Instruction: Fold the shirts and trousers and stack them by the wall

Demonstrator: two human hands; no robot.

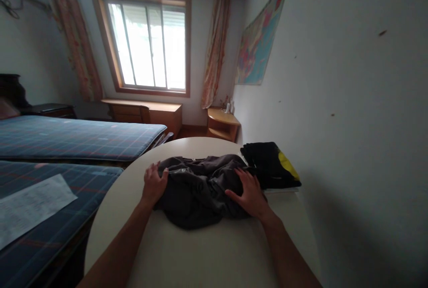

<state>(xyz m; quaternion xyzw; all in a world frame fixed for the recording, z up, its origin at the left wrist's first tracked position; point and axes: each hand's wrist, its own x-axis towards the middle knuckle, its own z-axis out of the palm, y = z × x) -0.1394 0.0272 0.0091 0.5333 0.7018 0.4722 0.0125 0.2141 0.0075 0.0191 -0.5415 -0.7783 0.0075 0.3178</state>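
Observation:
A crumpled dark grey garment (197,194) lies in a loose heap on the round white table (200,257); its exact kind does not show. At its left edge rests my left hand (154,184), thumb apart from the fingers. My right hand (249,192) lies spread over the garment's right side, fingers stretched out and thumb pointing left. Neither hand visibly grips the cloth. Just beyond my right hand, a folded black garment with a yellow patch (270,165) sits at the table's right edge.
A white wall (361,167) stands close on the right, with a map (261,38) on it. Two plaid mattresses (83,138) lie left of the table, the nearer one bearing a paper sheet (36,205). A corner shelf (223,116) and a window (150,47) are beyond.

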